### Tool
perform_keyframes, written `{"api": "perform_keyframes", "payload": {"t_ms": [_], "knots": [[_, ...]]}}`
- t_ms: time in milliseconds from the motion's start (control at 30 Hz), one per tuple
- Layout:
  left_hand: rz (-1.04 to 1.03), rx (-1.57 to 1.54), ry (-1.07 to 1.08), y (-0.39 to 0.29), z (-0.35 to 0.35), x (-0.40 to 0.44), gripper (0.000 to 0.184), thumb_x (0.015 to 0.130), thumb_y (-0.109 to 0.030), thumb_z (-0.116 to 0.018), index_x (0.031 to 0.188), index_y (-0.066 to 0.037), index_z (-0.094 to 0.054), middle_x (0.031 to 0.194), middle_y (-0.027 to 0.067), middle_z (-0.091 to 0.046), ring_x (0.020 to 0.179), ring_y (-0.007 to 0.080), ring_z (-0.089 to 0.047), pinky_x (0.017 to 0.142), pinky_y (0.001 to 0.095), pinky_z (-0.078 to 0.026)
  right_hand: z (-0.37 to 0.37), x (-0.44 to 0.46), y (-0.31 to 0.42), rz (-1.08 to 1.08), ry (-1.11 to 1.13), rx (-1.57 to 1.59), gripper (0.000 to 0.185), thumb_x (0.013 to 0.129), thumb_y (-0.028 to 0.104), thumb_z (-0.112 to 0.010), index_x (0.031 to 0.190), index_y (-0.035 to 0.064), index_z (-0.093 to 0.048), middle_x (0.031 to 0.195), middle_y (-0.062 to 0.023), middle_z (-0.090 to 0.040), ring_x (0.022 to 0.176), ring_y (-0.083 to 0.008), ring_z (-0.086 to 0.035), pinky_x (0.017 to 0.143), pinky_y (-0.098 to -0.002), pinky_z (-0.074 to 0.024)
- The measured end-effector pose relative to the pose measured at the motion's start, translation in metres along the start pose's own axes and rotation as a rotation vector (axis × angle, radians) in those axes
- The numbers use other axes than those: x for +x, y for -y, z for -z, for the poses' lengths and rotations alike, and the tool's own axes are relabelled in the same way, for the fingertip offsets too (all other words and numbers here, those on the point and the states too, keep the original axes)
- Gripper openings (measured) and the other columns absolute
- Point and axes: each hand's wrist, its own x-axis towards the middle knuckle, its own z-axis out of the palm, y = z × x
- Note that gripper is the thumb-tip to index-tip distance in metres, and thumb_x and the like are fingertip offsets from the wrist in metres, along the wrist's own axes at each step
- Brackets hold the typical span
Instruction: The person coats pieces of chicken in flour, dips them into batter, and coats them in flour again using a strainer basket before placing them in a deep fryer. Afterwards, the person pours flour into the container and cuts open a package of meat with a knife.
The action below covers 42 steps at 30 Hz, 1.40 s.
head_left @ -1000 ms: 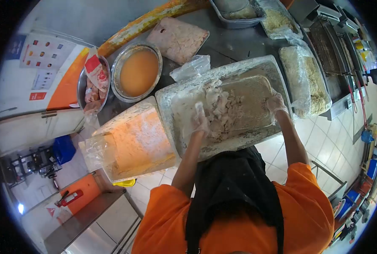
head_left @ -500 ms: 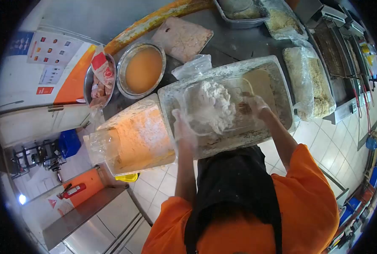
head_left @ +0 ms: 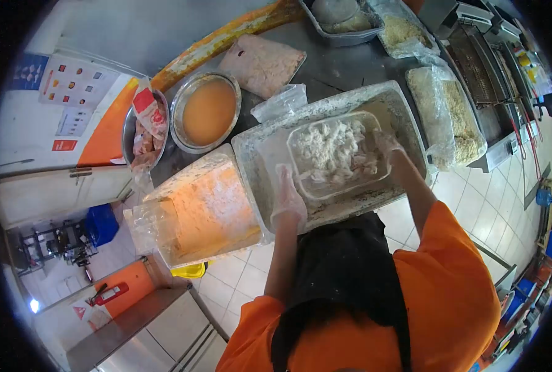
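Observation:
A translucent rectangular basket (head_left: 344, 190), holding flour-coated pieces (head_left: 335, 149), is over the large grey tub (head_left: 251, 146). My right hand (head_left: 390, 147), in a clear glove, grips the basket's right end, with its fingertips partly hidden at the rim. On the left side, my gloved left hand (head_left: 287, 195) is upright with fingers stretched out, close beside the basket's left wall. Whether that palm touches the wall I cannot tell. Loose flour dusts the tub's floor and walls.
Left of the tub sits a bin of orange-tinted flour (head_left: 207, 208). Behind it are a bowl of orange liquid (head_left: 209, 111) and a bowl of raw meat (head_left: 145, 146). A bag of crumbs (head_left: 459, 121) lies at right, near fryer baskets (head_left: 477, 59).
The heaped, blurred flour mass has settled and spread into separate coated pieces in the basket. My left hand, blurred before, is now sharp and slightly further right; my right hand remains at the right end.

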Motion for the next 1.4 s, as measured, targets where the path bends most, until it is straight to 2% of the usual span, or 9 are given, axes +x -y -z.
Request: {"api": "perform_keyframes", "payload": {"t_ms": [133, 333, 433, 533, 700, 833, 1133, 1300, 1400], "knots": [[0.288, -0.264, 0.208, -0.021, 0.044, 0.002, 0.048, 0.096, -0.014, -0.035, 0.141, -0.003, -0.026, 0.144, 0.0217, -0.032, 0.135, 0.0339, -0.028, 0.111, 0.0372, -0.022, -0.023, 0.108, -0.086, 0.529, -0.204, -1.192, 0.041, 0.098, 0.027, -0.035, 0.130, 0.0036, -0.047, 0.119, -0.0166, -0.059, 0.110, -0.0296, -0.057, 0.095, -0.0373, -0.0427], [0.165, -0.272, 0.055, -0.006, 0.003, -0.004, 0.029, 0.095, -0.019, -0.039, 0.121, -0.005, -0.040, 0.121, 0.0138, -0.046, 0.107, 0.0248, -0.041, 0.093, 0.0335, -0.034, -0.004, 0.019, -0.026, 0.043, -0.120, -0.243, 0.045, 0.097, 0.032, -0.034, 0.125, 0.0006, -0.050, 0.117, -0.0184, -0.059, 0.108, -0.0309, -0.057, 0.093, -0.0359, -0.0434], [0.615, -0.987, 0.140, -0.011, 0.030, 0.006, 0.021, 0.095, -0.021, -0.043, 0.109, -0.007, -0.049, 0.107, 0.0093, -0.055, 0.090, 0.0199, -0.050, 0.081, 0.0317, -0.042, -0.023, 0.074, -0.077, 0.622, -0.150, -1.361, 0.052, 0.092, 0.022, -0.047, 0.139, 0.0042, -0.033, 0.127, -0.0174, -0.052, 0.115, -0.0290, -0.052, 0.096, -0.0357, -0.0419], [0.746, -1.028, 0.185, -0.004, 0.034, 0.014, 0.021, 0.094, -0.024, -0.046, 0.096, -0.008, -0.059, 0.093, 0.0049, -0.064, 0.073, 0.0151, -0.059, 0.070, 0.0299, -0.049, -0.018, 0.043, -0.049, 0.355, -0.061, -1.203, 0.056, 0.091, 0.029, -0.046, 0.139, 0.0062, -0.029, 0.131, -0.0152, -0.048, 0.118, -0.0269, -0.049, 0.099, -0.0366, -0.0392], [-0.413, 0.270, 0.091, 0.026, 0.022, 0.010, 0.022, 0.089, -0.025, -0.053, 0.095, -0.005, -0.062, 0.088, 0.0101, -0.064, 0.070, 0.0191, -0.060, 0.068, 0.0330, -0.049, -0.001, 0.101, -0.086, 0.119, -0.199, -0.293, 0.069, 0.091, 0.060, -0.033, 0.126, 0.0043, -0.052, 0.106, -0.0159, -0.063, 0.102, -0.0307, -0.058, 0.087, -0.0439, -0.0431], [-0.210, -0.371, 0.131, -0.065, 0.090, 0.005, 0.038, 0.091, -0.025, -0.052, 0.117, 0.002, -0.054, 0.100, 0.0176, -0.063, 0.089, 0.0247, -0.063, 0.078, 0.0364, -0.048, -0.006, 0.035, -0.035, -0.184, -0.068, -0.283, 0.068, 0.093, 0.058, -0.028, 0.138, 0.0070, -0.036, 0.138, -0.0118, -0.042, 0.122, -0.0269, -0.044, 0.102, -0.0402, -0.0347], [0.784, -1.173, -0.357, 0.009, 0.002, 0.010, 0.052, 0.095, -0.037, -0.045, 0.127, 0.003, -0.046, 0.117, 0.0191, -0.056, 0.107, 0.0268, -0.054, 0.089, 0.0341, -0.041, 0.001, 0.036, -0.033, 0.173, 0.033, 0.031, 0.056, 0.090, 0.048, -0.049, 0.128, 0.0063, -0.049, 0.115, -0.0165, -0.058, 0.105, -0.0279, -0.056, 0.088, -0.0383, -0.0435], [0.459, -0.858, 0.399, -0.068, 0.112, 0.007, 0.052, 0.098, -0.039, -0.031, 0.132, -0.001, -0.041, 0.120, 0.0182, -0.053, 0.111, 0.0259, -0.051, 0.096, 0.0337, -0.037, 0.030, -0.020, 0.007, 0.150, 0.041, 0.206, 0.045, 0.091, 0.036, -0.051, 0.126, 0.0070, -0.053, 0.109, -0.0198, -0.060, 0.102, -0.0285, -0.059, 0.090, -0.0402, -0.0445], [0.375, -0.476, 0.064, -0.093, 0.057, 0.001, 0.053, 0.098, -0.040, -0.029, 0.136, -0.003, -0.036, 0.124, 0.0180, -0.051, 0.113, 0.0260, -0.050, 0.100, 0.0320, -0.035, 0.002, 0.042, -0.055, 1.020, -0.428, -0.835, 0.044, 0.092, 0.029, -0.046, 0.129, 0.0065, -0.049, 0.113, -0.0196, -0.059, 0.102, -0.0288, -0.059, 0.087, -0.0394, -0.0466]]}}
